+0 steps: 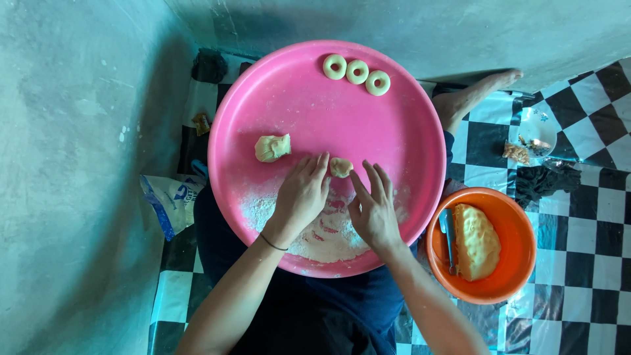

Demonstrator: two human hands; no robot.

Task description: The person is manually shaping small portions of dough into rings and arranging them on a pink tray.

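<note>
A big round pink tray [394, 131] rests on my lap. My left hand [301, 196] and my right hand [373, 209] lie on it side by side, fingers spread, their tips touching a small lump of pale dough [340, 167] between them. Loose white flour [322, 233] covers the tray under and around both hands. A larger dough lump [271, 147] sits to the left of my left hand. Three ring-shaped dough pieces [357, 71] lie in a row at the tray's far edge.
An orange bowl [509, 276] at the right holds a large mass of dough [476, 241] and a utensil [449, 240]. A flour bag [172, 200] lies at the left by the wall. My bare foot [474, 97] stretches over the checkered floor near a small dish [536, 135].
</note>
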